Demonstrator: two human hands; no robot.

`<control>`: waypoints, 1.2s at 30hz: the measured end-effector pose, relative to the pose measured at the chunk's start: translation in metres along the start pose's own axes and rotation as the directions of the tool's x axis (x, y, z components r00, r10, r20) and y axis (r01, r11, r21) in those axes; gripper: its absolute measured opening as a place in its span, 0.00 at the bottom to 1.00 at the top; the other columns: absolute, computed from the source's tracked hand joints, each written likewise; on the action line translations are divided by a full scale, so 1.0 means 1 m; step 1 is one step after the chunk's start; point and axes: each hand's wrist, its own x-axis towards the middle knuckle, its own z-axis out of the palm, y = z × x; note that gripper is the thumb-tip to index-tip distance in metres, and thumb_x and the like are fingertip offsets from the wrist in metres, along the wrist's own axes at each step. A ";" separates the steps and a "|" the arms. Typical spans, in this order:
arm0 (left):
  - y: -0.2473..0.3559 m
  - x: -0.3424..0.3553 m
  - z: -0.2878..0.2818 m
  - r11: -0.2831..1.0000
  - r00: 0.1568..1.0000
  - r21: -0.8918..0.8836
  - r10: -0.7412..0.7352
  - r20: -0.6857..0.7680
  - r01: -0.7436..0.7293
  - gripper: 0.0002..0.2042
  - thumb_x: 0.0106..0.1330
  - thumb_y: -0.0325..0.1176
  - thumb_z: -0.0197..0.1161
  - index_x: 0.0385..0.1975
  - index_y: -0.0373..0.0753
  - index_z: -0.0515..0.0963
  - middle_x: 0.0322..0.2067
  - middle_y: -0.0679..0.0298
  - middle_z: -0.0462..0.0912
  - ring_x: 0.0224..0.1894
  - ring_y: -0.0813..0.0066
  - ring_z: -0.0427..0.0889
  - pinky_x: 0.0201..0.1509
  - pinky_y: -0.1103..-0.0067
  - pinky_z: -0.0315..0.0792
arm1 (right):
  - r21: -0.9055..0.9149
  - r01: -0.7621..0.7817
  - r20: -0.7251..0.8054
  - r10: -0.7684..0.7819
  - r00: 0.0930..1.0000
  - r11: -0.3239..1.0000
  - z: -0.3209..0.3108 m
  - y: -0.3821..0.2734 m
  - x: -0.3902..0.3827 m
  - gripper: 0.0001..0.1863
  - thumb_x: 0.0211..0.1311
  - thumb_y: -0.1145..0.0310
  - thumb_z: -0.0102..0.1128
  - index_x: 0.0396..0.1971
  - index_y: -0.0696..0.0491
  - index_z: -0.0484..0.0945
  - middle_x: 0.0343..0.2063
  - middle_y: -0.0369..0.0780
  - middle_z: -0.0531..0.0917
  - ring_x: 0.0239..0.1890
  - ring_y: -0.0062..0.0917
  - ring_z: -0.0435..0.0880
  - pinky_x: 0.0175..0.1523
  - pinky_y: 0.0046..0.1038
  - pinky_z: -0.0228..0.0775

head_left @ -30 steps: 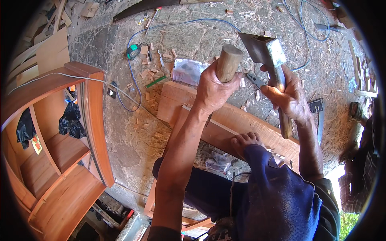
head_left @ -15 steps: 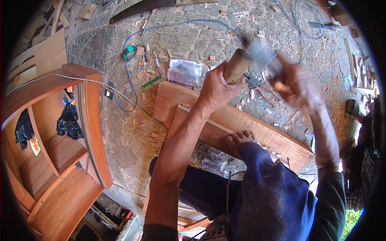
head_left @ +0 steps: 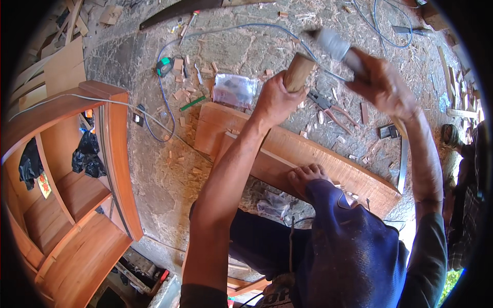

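Note:
My left hand (head_left: 278,100) is closed around the thick wooden handle of a chisel (head_left: 300,71). Its blade is mostly hidden behind my hand and forearm, over the wooden board (head_left: 308,149). A hammer (head_left: 334,45) with a grey metal head is gripped in my right hand (head_left: 387,87), raised to the right of the chisel's butt end and apart from it. My bare foot (head_left: 308,177) presses on a narrower wooden piece (head_left: 275,167) lying against the board.
Pliers (head_left: 328,109), a tape measure (head_left: 164,67), a green pencil-like stick (head_left: 193,103) and a clear plastic packet (head_left: 234,90) lie among wood chips. A handsaw (head_left: 177,13) is at the far side. A wooden cabinet frame (head_left: 117,154) stands left. A cable crosses the floor.
My right hand and the hammer have moved up and right, away from the chisel's butt end. The left hand has shifted slightly up and left, still holding the chisel.

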 end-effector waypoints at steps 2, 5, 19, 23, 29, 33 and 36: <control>-0.003 -0.001 -0.001 0.997 0.997 0.017 0.070 -0.021 -0.070 0.18 0.58 0.37 0.75 0.39 0.30 0.78 0.28 0.53 0.85 0.30 0.67 0.86 0.35 0.70 0.79 | 0.277 -0.218 -0.130 0.261 0.956 0.936 -0.004 -0.032 0.015 0.26 0.62 0.68 0.67 0.60 0.56 0.74 0.22 0.35 0.80 0.18 0.17 0.74 0.23 0.25 0.70; 0.006 -0.005 -0.001 0.999 0.999 -0.028 0.026 -0.025 -0.027 0.18 0.59 0.36 0.77 0.40 0.31 0.78 0.29 0.63 0.82 0.30 0.80 0.79 0.35 0.77 0.77 | 0.021 -0.069 0.053 0.068 0.996 0.997 0.009 0.005 0.001 0.21 0.64 0.69 0.62 0.57 0.54 0.75 0.19 0.36 0.78 0.16 0.19 0.74 0.22 0.26 0.69; 0.047 -0.044 -0.040 0.947 0.975 -0.236 0.201 -0.099 -0.219 0.11 0.60 0.25 0.73 0.40 0.35 0.79 0.29 0.68 0.83 0.30 0.83 0.81 0.33 0.80 0.78 | 0.577 -0.331 0.072 0.358 0.931 0.747 0.058 -0.030 -0.026 0.25 0.61 0.66 0.72 0.56 0.55 0.74 0.19 0.29 0.74 0.17 0.13 0.71 0.22 0.20 0.62; 0.031 -0.039 -0.033 0.950 0.981 -0.266 0.132 -0.143 -0.166 0.11 0.60 0.26 0.73 0.38 0.34 0.78 0.28 0.66 0.83 0.30 0.82 0.81 0.34 0.79 0.77 | 0.559 -0.367 0.083 0.390 0.917 0.744 0.068 -0.036 -0.024 0.24 0.61 0.67 0.71 0.55 0.56 0.75 0.19 0.30 0.75 0.17 0.13 0.71 0.21 0.21 0.63; 0.018 -0.037 -0.031 0.960 0.987 -0.251 0.098 -0.124 -0.127 0.07 0.62 0.25 0.72 0.31 0.37 0.78 0.27 0.73 0.80 0.29 0.87 0.78 0.33 0.83 0.75 | 0.562 -0.372 0.081 0.399 0.913 0.738 0.063 -0.038 -0.026 0.23 0.61 0.70 0.69 0.56 0.56 0.75 0.19 0.30 0.75 0.16 0.13 0.72 0.21 0.20 0.63; 0.011 -0.036 -0.031 0.970 0.982 -0.206 0.100 -0.158 -0.132 0.10 0.59 0.27 0.73 0.36 0.36 0.78 0.28 0.67 0.82 0.30 0.81 0.82 0.34 0.78 0.77 | 0.533 -0.384 0.086 0.403 0.911 0.754 0.062 -0.040 -0.027 0.23 0.62 0.70 0.68 0.56 0.55 0.75 0.20 0.30 0.75 0.18 0.13 0.73 0.22 0.21 0.64; 0.007 -0.041 -0.026 0.978 0.973 -0.142 0.126 -0.191 -0.155 0.13 0.57 0.29 0.74 0.39 0.35 0.80 0.29 0.62 0.86 0.32 0.75 0.85 0.36 0.75 0.80 | 0.444 -0.392 0.106 0.387 0.916 0.806 0.063 -0.040 -0.029 0.23 0.61 0.70 0.69 0.56 0.54 0.75 0.23 0.32 0.77 0.23 0.15 0.76 0.27 0.23 0.68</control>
